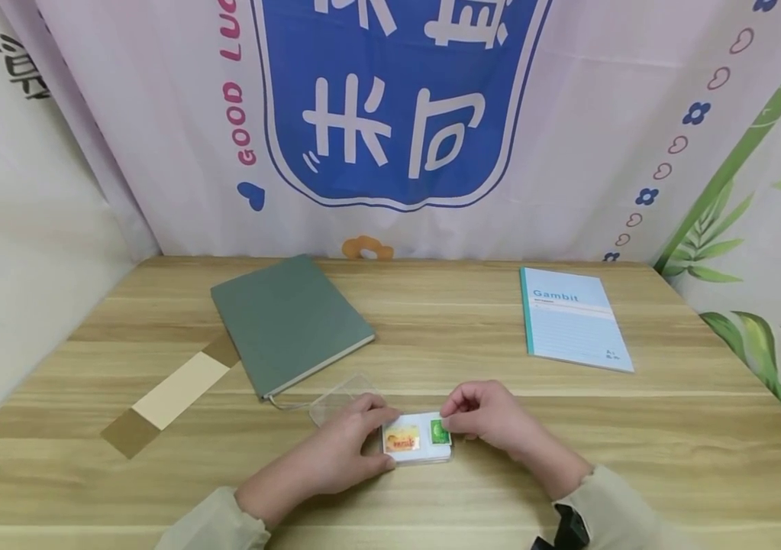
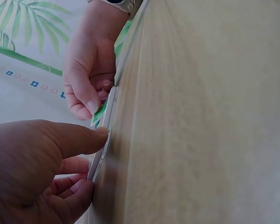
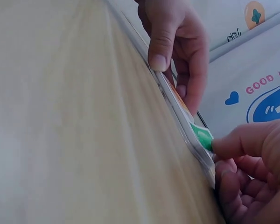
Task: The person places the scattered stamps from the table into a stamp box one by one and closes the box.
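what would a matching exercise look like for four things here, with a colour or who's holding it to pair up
Things:
1. hardcover book
2. Gambit notebook
3. green sticker
4. flat white piece

Colour or state:
A. pinched by the right hand
B. light blue cover
C. gripped at its edges by the left hand
D. dark green cover

Right pairs: 1-D, 2-B, 3-A, 4-C

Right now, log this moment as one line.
left hand: holds white card | right hand: pinches green stamp | orange stamp: on card | green book: lying closed
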The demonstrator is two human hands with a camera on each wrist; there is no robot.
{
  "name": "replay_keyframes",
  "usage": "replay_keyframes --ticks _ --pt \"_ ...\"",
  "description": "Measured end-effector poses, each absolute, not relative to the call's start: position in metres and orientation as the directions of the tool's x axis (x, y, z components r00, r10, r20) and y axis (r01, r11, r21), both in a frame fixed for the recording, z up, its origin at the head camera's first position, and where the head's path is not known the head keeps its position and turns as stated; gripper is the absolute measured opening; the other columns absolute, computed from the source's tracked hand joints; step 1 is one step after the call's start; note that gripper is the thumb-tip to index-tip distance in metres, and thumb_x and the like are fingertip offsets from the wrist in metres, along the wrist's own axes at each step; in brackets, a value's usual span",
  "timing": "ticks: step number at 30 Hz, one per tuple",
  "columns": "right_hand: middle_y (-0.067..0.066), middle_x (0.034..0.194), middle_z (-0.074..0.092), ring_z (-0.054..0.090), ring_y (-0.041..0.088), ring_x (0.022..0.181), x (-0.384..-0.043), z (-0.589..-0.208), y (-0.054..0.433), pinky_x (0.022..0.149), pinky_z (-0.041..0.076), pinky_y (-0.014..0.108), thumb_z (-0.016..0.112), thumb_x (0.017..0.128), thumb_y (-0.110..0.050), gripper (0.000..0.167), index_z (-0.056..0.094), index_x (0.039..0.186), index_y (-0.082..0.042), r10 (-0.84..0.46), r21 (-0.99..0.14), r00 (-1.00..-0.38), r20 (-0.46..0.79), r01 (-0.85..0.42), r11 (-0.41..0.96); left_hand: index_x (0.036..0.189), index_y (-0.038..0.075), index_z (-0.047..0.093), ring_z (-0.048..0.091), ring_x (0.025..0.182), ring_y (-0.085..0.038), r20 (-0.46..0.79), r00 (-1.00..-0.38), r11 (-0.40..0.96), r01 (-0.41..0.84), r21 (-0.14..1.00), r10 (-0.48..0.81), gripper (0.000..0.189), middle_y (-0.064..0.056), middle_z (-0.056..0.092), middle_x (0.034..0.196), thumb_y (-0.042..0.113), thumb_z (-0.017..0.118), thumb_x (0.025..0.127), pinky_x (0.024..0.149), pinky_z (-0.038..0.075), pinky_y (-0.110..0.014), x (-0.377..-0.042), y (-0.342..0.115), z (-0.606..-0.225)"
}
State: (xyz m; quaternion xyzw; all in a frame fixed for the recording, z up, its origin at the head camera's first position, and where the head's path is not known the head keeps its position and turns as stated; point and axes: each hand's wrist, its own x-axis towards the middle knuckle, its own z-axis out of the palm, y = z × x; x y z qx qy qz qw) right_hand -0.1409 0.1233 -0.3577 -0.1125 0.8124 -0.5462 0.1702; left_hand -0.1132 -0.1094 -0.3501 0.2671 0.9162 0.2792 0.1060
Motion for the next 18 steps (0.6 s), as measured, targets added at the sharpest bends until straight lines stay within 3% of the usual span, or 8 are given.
replay_keyframes --ticks 6,18 --pt "0.002 0.07 0.057 0.048 0.014 0.063 -0.136 -0.36 0.113 0.052 0.04 0.02 0.067 0.077 -0.003 0.005 0.065 0.08 0.0 -0.318 -0.89 -0.944 -0.089 -0.068 0.452 0.127 0.004 0.054 0.049 0.102 -0.016 -0.04 -0.834 0.71 0.442 0.548 0.55 0.051 -0.004 0.049 0.115 0.022 0.07 0.082 0.088 0.044 -0.036 -0.112 -0.109 -0.349" --pt "0.0 0.068 0.054 0.047 0.013 0.062 -0.129 -0.36 0.104 0.052 0.039 0.02 0.066 0.077 -0.004 0.005 0.062 0.078 -0.006 -0.24 -0.842 -0.968 -0.07 -0.071 0.534 0.128 0.002 0.052 0.046 0.106 -0.018 -0.032 -0.834 0.726 0.459 0.513 0.55 0.052 -0.006 0.047 0.118 0.022 0.068 0.083 0.092 0.043 -0.038 -0.108 -0.106 -0.349"
